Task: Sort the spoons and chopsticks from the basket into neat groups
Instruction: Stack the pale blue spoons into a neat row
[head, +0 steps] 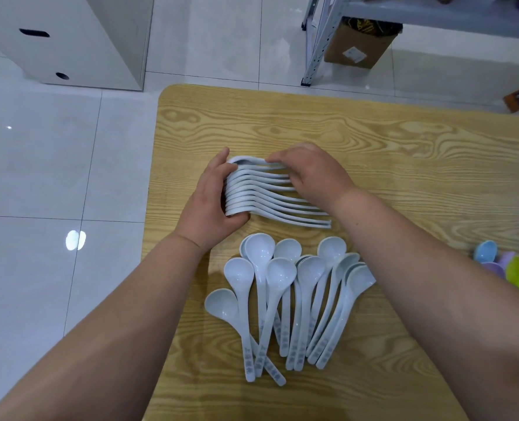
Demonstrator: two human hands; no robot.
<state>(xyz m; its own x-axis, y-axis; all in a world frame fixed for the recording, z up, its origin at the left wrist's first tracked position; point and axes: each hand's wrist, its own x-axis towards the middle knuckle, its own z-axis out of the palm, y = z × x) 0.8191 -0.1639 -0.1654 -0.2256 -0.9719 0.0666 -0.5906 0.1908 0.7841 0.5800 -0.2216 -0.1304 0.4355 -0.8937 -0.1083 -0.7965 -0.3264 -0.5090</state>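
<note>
**Spoons mid-sort, hands covering half the stack**

Bowl ends of the stack of spoons (267, 192) are mostly buried under the left hand (211, 202), which is curled round them with the thumb on the far side. Right hand (310, 174) has its fingers bent down over the handles, gripping them I think, though its thumb is out of sight. The stack sits on its side, nested tight, toward the table's left edge, handles pointing right.

Coloured spoons (509, 265) (blue, purple, green) get chopped off by the right border. Print on the loose spoons (291, 299) is too blurry to read. They lie in a messy fan just nearer than the stack, bowls pointing away from the person, not touching it.

Table (404, 141) has a rounded far-left corner, with bare wood beyond and to the right of the hands. Light wood-grain top, glossy white tile floor (54, 165), white cabinet (76, 41) far left, metal shelf (322, 41) with a cardboard box (358, 45) under it.
</note>
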